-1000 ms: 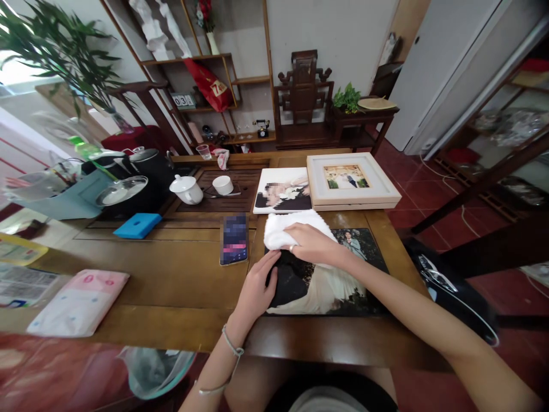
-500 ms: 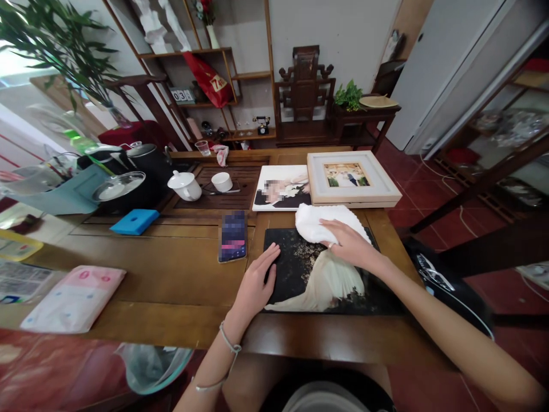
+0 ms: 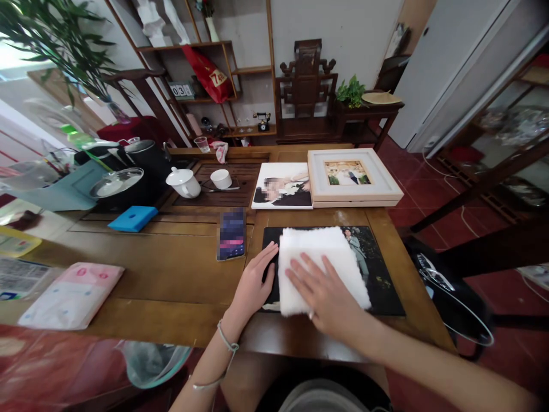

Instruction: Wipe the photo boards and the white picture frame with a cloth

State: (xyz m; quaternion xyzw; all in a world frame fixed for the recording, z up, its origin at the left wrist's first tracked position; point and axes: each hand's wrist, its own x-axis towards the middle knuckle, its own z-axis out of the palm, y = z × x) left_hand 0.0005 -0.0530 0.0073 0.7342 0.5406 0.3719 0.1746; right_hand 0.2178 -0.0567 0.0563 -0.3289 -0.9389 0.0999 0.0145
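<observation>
A dark photo panel (image 3: 385, 289) lies flat near the table's front edge, with a figure in light clothes showing at its right. Spread over its middle is a white cloth (image 3: 313, 241), which hides most of the picture. My right hand (image 3: 332, 300) rests flat on this cloth, fingers stretched out and slightly blurred. At the panel's left edge my left hand (image 3: 254, 281) lies with fingers extended, its fingertips beside the cloth. I cannot tell whether they touch it. A smartphone (image 3: 231, 233) lies on the table left of the panel.
Behind the panel are a white-bordered photo print (image 3: 283, 200) and a pale framed picture (image 3: 355, 197). Farther left stand a white lidded teapot (image 3: 183, 183), a small white cup (image 3: 221, 179) and a blue block (image 3: 132, 218). A tissue pack (image 3: 72, 294) lies at the left front.
My right hand has moved toward me and left across the panel, and the cloth has come with it, now lying spread out over the middle. My left hand has stayed at the left edge.
</observation>
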